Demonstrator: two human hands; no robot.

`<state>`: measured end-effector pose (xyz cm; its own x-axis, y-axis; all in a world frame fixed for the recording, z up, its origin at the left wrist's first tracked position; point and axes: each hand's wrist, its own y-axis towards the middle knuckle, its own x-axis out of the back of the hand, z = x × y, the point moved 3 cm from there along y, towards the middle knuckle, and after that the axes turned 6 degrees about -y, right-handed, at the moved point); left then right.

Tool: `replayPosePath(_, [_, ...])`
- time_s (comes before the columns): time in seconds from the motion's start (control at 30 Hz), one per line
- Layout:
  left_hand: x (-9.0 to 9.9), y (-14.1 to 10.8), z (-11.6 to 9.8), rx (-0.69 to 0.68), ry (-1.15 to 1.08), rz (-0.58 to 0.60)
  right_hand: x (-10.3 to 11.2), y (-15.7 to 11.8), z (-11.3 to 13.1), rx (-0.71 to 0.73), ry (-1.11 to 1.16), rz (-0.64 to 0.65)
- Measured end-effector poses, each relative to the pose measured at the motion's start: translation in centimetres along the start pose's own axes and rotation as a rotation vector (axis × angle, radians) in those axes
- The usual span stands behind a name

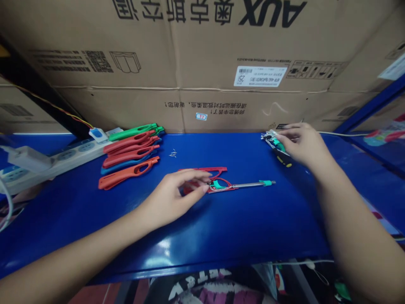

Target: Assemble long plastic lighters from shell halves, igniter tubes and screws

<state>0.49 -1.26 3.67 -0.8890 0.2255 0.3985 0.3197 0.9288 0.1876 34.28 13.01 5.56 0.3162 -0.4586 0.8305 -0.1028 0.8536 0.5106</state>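
My left hand (180,194) curls over the handle end of a red lighter shell (218,171) with a green trigger piece (218,184) and a metal rod (248,185) pointing right. What its fingers grip is partly hidden beneath them. At the back right, my right hand (299,141) is closed at a small bundle of white wires and green parts (276,141); the exact piece between its fingertips is too small to make out. A black and yellow tool handle (284,159) lies just below that bundle.
Several lighter casings (129,172), orange, red, blue and green, lie stacked at the left. Behind them runs a white power strip (69,157) with plugs. Tiny pale bits (173,153) lie on the blue table (221,228). A large cardboard box (126,97) stands along the back.
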Motion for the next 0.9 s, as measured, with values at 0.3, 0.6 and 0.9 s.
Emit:
replayPosePath(0.3, [-2.0, 0.1, 0.3, 0.195, -0.525, -0.084, -1.5, -9.0, 16.4, 0.365, 0.877, 0.392])
replayPosePath(0.6, [-2.1, -0.1, 1.8, 0.428, -0.965, -0.138, -1.8, -9.5, 15.7, 0.336, 1.031, 0.416])
replayPosePath(0.9, [-1.3, 0.1, 1.6, 0.391, -0.875, -0.193, -1.8, -9.7, 16.0, 0.585, 0.566, 0.434])
